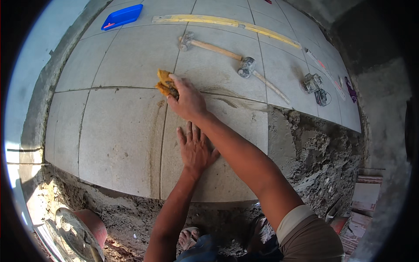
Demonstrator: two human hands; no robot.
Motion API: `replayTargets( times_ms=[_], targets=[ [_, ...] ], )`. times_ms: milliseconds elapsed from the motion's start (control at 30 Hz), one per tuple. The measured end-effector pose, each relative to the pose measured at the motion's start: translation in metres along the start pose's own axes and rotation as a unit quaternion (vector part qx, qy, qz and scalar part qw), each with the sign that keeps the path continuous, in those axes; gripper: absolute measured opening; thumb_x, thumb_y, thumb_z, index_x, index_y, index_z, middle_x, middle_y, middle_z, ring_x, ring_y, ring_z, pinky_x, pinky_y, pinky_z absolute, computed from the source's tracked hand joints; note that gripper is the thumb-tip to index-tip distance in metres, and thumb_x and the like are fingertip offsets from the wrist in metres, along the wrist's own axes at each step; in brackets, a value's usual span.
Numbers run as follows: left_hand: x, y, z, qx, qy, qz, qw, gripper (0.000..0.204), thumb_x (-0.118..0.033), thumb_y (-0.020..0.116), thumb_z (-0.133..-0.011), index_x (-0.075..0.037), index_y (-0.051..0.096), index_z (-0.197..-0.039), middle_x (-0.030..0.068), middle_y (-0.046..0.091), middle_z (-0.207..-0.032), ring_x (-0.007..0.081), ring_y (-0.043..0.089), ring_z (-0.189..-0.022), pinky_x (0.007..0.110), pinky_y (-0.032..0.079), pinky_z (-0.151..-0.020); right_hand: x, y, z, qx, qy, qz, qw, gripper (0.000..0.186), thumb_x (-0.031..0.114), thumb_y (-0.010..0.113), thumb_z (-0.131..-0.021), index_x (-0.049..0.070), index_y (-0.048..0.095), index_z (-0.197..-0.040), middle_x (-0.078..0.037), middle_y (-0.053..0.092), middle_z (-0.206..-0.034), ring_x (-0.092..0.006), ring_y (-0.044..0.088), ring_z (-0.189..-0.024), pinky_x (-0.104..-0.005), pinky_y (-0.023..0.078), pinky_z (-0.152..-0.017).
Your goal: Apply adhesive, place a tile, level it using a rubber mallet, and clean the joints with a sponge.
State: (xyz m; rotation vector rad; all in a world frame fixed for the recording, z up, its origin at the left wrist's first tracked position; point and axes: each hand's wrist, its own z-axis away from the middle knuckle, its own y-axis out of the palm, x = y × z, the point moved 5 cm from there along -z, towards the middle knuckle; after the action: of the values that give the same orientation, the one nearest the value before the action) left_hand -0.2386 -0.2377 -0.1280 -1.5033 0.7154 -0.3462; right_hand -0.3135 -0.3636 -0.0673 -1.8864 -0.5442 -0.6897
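Note:
My right hand [188, 99] is closed on a dirty orange-yellow sponge [166, 81], held against the tiles at a joint crossing. Under my right forearm, my left hand [196, 148] lies flat with its fingers spread on a pale floor tile [235, 124]. Brownish wet smears run beside the joint to the left of my hands and to the right of the sponge. Part of the sponge is hidden behind my right fingers.
Beyond my hands lie a hammer [214, 48], a black-headed mallet [247, 67], a long yellow level [205, 18] and a blue tray [122, 16]. Rough wet mortar [323, 144] borders the tiles at right. A reddish bucket [92, 225] stands at lower left.

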Motion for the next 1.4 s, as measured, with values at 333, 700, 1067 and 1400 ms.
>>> replayTargets(
  times_ms=[333,700,1067,1400],
  targets=[
    [-0.006,-0.013,-0.008,-0.041,-0.028,0.050,0.998,0.116,-0.086,0.051,-0.086,-0.004,0.029,-0.165,0.0207,0.027,-0.171,0.0376,0.021,-0.160,0.065,0.008,-0.126,-0.129,-0.106,0.065,0.031,0.090,0.275,0.957,0.047,0.022,0.065,-0.093,0.023,0.054,-0.139,-0.015,0.054,-0.134,-0.0428,0.067,-0.107,-0.0552,0.056,-0.086],
    [-0.007,-0.013,-0.004,-0.053,-0.015,0.033,0.998,0.115,-0.084,0.054,-0.087,-0.001,0.030,-0.164,0.0237,0.026,-0.171,0.0399,0.021,-0.160,0.065,0.009,-0.126,-0.171,-0.330,0.119,0.009,0.108,0.375,0.921,0.056,0.020,0.065,-0.092,0.023,0.053,-0.146,-0.015,0.057,-0.130,-0.0406,0.064,-0.113,-0.0536,0.055,-0.092],
    [-0.006,-0.016,-0.008,-0.035,-0.031,0.054,0.997,0.115,-0.084,0.057,-0.086,-0.003,0.032,-0.164,0.0216,0.027,-0.171,0.0389,0.021,-0.160,0.064,0.008,-0.127,-0.246,-0.251,0.020,0.147,0.190,0.446,0.862,0.061,0.041,0.066,-0.099,0.013,0.053,-0.152,-0.017,0.051,-0.155,-0.0371,0.045,-0.145,-0.0539,0.034,-0.120],
    [-0.002,-0.011,-0.007,-0.023,-0.033,0.076,0.996,0.125,-0.089,0.055,-0.083,0.001,0.026,-0.165,0.0238,0.022,-0.172,0.0395,0.015,-0.161,0.063,0.004,-0.128,-0.208,-0.241,0.074,0.042,0.155,0.232,0.959,0.031,0.032,0.055,-0.109,0.005,0.059,-0.123,-0.008,0.064,-0.091,-0.0264,0.065,-0.077,-0.0406,0.051,-0.069]
  ],
)
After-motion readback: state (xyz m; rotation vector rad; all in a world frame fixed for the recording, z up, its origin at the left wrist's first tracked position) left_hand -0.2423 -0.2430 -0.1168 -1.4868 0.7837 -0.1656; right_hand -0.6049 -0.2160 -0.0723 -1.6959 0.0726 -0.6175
